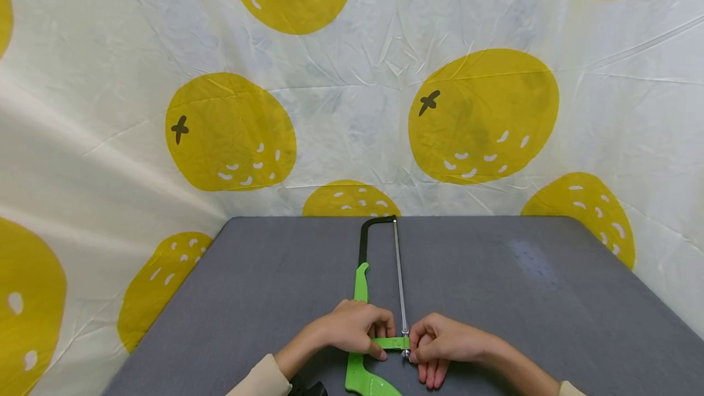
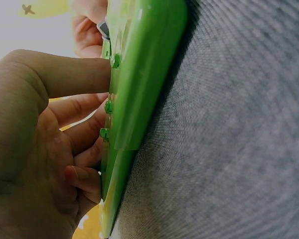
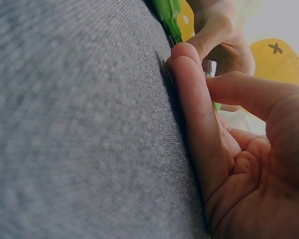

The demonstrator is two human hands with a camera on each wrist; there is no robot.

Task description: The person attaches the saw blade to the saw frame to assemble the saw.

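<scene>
A hacksaw with a green handle (image 1: 360, 377) and a black front frame (image 1: 363, 243) lies on the grey table. Its silver blade (image 1: 399, 280) runs along the right side, away from me. In the head view my left hand (image 1: 352, 326) grips the green crosspiece (image 1: 392, 343) near the handle, fingers bent over it. My right hand (image 1: 453, 341) pinches the small silver wing nut (image 1: 406, 354) at the blade's near end. The left wrist view shows the green frame (image 2: 144, 74) close up, thumb against its edge. In the right wrist view, the thumb meets the silver nut (image 3: 210, 68).
The grey cloth-covered table (image 1: 275, 274) spreads out around the saw. Behind and at the sides hangs a white sheet (image 1: 352, 133) printed with yellow fruit. A dark object (image 1: 313, 388) shows at the bottom edge, beside the left sleeve (image 1: 266, 377).
</scene>
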